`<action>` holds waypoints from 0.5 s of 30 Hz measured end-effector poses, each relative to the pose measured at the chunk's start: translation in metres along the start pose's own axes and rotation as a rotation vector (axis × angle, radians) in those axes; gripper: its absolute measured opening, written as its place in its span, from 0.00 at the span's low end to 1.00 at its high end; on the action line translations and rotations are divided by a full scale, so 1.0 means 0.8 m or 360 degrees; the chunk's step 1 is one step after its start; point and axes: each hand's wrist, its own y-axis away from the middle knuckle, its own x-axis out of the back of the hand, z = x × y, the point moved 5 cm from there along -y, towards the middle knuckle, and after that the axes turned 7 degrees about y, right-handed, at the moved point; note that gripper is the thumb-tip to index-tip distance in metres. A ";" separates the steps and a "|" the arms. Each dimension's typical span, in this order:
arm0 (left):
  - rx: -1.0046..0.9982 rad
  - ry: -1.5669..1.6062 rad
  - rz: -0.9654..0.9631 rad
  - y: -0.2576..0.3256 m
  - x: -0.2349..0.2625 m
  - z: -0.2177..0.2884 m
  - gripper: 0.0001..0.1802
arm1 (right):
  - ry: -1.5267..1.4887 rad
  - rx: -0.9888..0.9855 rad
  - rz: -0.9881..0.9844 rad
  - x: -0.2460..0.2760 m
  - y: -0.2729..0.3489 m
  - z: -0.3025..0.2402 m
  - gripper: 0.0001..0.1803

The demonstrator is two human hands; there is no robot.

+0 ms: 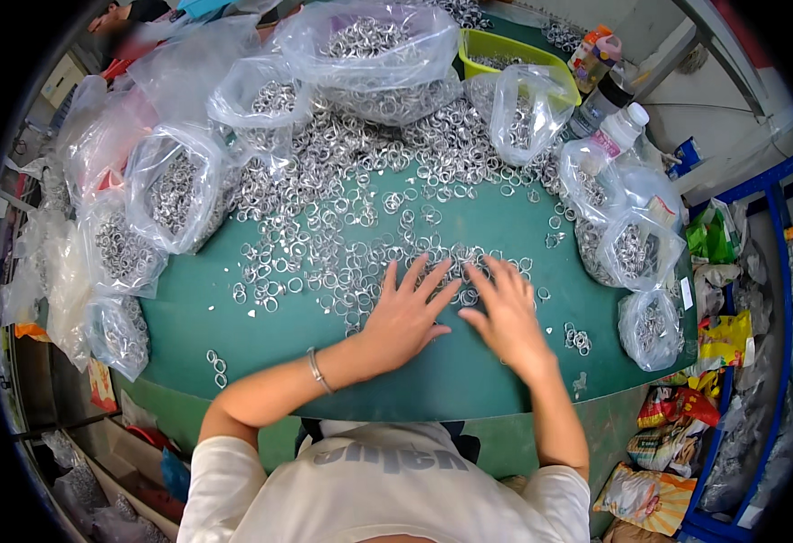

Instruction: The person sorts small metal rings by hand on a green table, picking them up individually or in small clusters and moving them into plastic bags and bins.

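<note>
Many silver finger rings [301,258] lie loose on the green table [224,317], thickening into a heap [324,158] toward the far side. My left hand [405,312] rests palm down with spread fingers, its fingertips among the rings in the middle. Close beside it on the right, my right hand [508,312] is also flat and spread, fingertips touching the same rings. Neither hand grips anything; what lies under the palms is hidden. A small cluster of rings [578,339] sits to the right of my right hand, and a few rings [217,369] lie near my left forearm.
Clear plastic bags of rings stand around the table: a large one [369,68] at the back, others at left [176,190] and right [636,249]. A yellow-green basin [514,50] and bottles, one white [621,131], stand at the far right. Blue shelving [772,344] is beyond.
</note>
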 end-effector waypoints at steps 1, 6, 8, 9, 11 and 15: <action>-0.0019 -0.0055 -0.0044 -0.004 -0.011 -0.003 0.33 | 0.0119 -0.0018 0.0047 -0.012 0.011 -0.010 0.30; 0.0144 -0.0415 -0.0038 0.007 -0.002 -0.047 0.22 | -0.0075 0.0072 -0.0135 -0.031 0.053 -0.022 0.25; 0.0189 -0.0389 0.0039 0.010 0.013 -0.061 0.20 | -0.0292 0.0163 -0.0066 -0.014 0.059 -0.023 0.17; 0.0213 -0.0376 0.0077 0.012 0.020 -0.064 0.18 | -0.0378 0.0048 0.0051 -0.009 0.057 -0.013 0.15; 0.0180 -0.0231 0.0142 0.013 0.026 -0.059 0.19 | -0.0534 -0.0193 0.0286 0.000 0.047 0.011 0.11; -0.0003 0.0037 0.0053 0.010 0.002 -0.023 0.20 | -0.0242 -0.0271 0.0524 -0.007 0.006 0.020 0.10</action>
